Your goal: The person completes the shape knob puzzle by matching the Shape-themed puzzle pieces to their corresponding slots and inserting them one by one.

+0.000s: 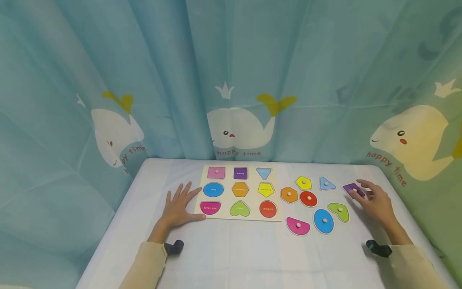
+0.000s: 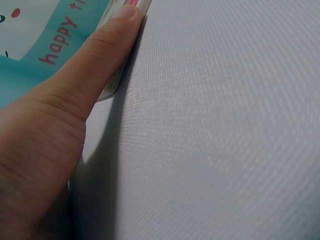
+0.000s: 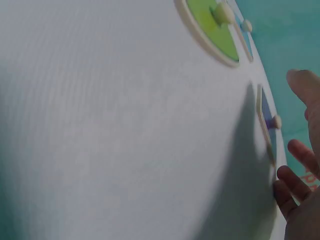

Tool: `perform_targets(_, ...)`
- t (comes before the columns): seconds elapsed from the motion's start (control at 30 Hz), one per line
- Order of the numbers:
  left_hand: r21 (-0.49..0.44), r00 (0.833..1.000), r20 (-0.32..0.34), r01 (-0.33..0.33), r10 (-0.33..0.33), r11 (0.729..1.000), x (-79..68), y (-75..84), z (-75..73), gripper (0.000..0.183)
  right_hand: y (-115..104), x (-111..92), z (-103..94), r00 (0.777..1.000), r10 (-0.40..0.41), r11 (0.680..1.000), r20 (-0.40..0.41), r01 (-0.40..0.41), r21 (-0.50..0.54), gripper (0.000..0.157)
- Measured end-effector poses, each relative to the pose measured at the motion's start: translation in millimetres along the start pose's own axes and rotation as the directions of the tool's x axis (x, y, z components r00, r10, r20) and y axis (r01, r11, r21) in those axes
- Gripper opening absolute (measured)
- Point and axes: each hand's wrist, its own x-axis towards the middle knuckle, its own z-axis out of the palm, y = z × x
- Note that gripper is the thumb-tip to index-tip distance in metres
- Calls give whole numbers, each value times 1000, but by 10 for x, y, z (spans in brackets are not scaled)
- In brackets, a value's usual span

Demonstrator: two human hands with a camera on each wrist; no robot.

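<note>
A pale puzzle board (image 1: 253,180) with coloured shape pictures lies on the table. My left hand (image 1: 177,206) rests at its left edge, fingers spread, the thumb (image 2: 107,47) against the near corner in the left wrist view. A pink knobbed rectangle (image 1: 213,176) sits in the board's far-left place. Over at the right, my right hand (image 1: 377,202) hovers around a purple square piece (image 1: 348,188) with a knob. In the right wrist view its fingers are apart, and a gap shows between them and the square's knob (image 3: 277,122).
Between board and right hand lie several knobbed pieces: orange hexagon (image 1: 287,199), yellow pentagon (image 1: 303,186), red circle (image 1: 308,204), light-blue triangle (image 1: 325,188), blue oval (image 1: 321,228), green heart (image 1: 341,214) and magenta half-round (image 1: 296,230). A whale-print curtain (image 1: 169,80) hangs behind the table.
</note>
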Motion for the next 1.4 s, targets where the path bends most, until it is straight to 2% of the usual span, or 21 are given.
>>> perform_targets(0.23,9,1000,1,2,-2,1000,14,-15,14,103,94,-13,4,996,90,995,30,-91,39,65)
perform_targets(0.4,7,1000,0,0,0,1000,17,-19,22,103,118,-8,15,992,120,992,48,-122,44,62)
perform_targets(0.63,8,1000,-7,0,0,1000,13,-13,18,102,134,10,32,978,199,978,62,-203,51,62)
perform_targets(1.0,7,1000,-9,3,-3,1000,1,5,11,103,149,10,101,985,167,985,-37,-166,42,44)
perform_targets(1.4,2,1000,-15,0,0,1000,-3,2,18,103,148,13,123,983,178,984,-44,-177,26,39)
